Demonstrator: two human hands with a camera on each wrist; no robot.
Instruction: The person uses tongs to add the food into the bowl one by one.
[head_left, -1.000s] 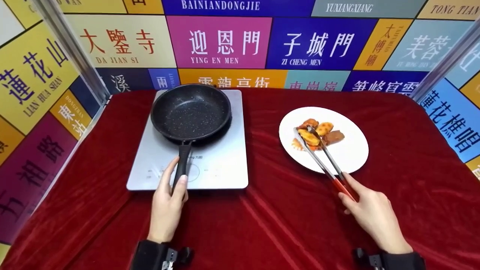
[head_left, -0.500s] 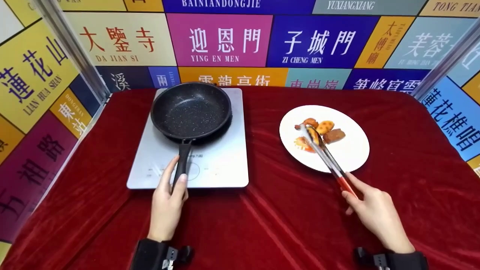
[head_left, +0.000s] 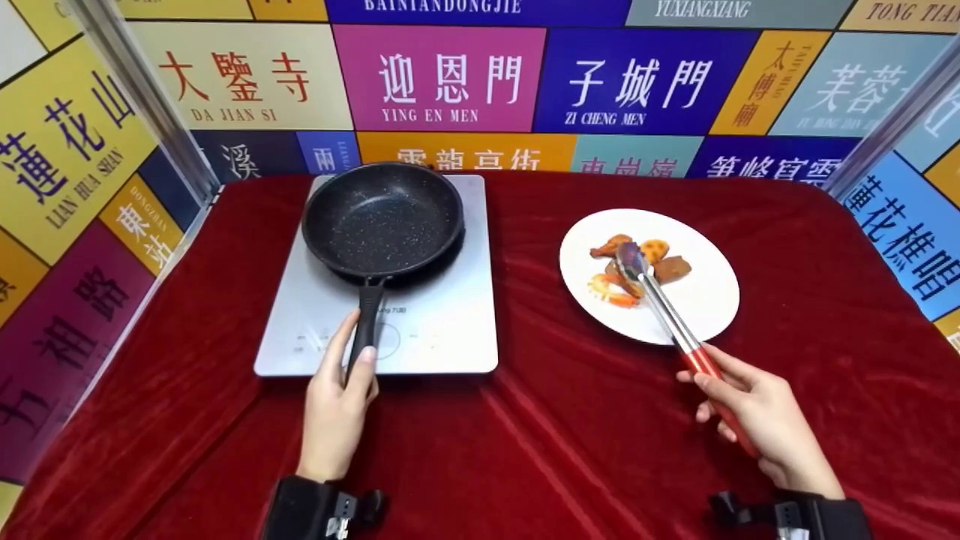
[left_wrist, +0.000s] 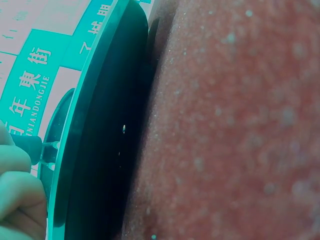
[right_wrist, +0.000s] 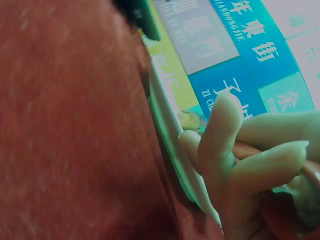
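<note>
My left hand (head_left: pixel 339 405) grips the handle of a black speckled frying pan (head_left: pixel 382 221), which sits on a silver induction cooker (head_left: pixel 450 330). In the left wrist view, curled fingers (left_wrist: pixel 20 200) show beside the pan's handle. My right hand (head_left: pixel 765 420) holds metal tongs (head_left: pixel 675 322) with red grips. The tongs' head, turned over, lies over several pieces of cooked food on a white oval plate (head_left: pixel 705 292). A brown piece (head_left: pixel 671 268), a yellow spotted piece (head_left: pixel 655 250) and an orange shrimp-like piece (head_left: pixel 615 292) are visible. Whether the tongs pinch a piece cannot be told.
A dark red cloth (head_left: pixel 525 450) covers the table. Behind it stands a wall of coloured panels (head_left: pixel 442 79) with lettering, between metal posts (head_left: pixel 150 97) at the sides. Bare cloth separates the cooker from the plate.
The tongs have closed and rolled over, and their head has moved slightly right over the food. My right hand has turned and shifted a little right. The left hand and pan keep still.
</note>
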